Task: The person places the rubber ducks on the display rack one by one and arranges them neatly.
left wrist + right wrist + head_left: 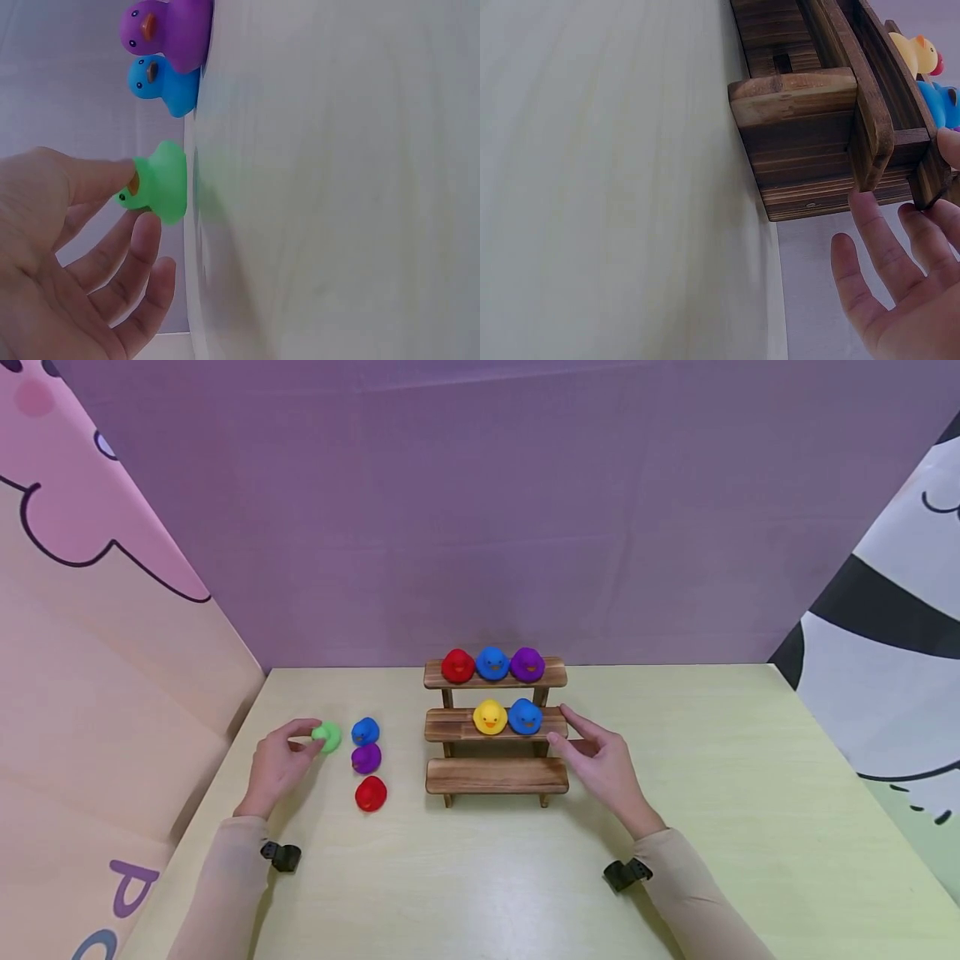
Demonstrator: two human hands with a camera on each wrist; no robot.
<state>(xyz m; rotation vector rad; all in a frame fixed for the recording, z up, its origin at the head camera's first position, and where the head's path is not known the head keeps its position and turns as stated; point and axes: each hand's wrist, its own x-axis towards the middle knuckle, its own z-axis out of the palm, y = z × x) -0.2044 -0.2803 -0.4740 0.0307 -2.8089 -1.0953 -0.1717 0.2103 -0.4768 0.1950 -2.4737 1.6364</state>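
My left hand (pixel 281 764) pinches a light green rubber duck (pixel 327 737) between thumb and fingers at the table's left side. In the left wrist view the green duck (pixel 166 182) is held by its head; whether its base touches the table I cannot tell. Beside it stand a blue duck (pixel 365 731), a purple duck (pixel 366 758) and a red duck (pixel 371 794). My right hand (pixel 602 766) holds the right end of the middle board of a three-step wooden stand (pixel 497 775), thumb in front, fingers behind. On that board sit a yellow duck (pixel 490 717) and another blue duck (pixel 525 717).
The stand's top board carries a red duck (pixel 458 666), a blue duck (pixel 492 663) and a purple duck (pixel 527 665); its lowest board is bare. A purple backdrop (pixel 480 510) rises behind the pale table (pixel 750 760), with printed panels at both sides.
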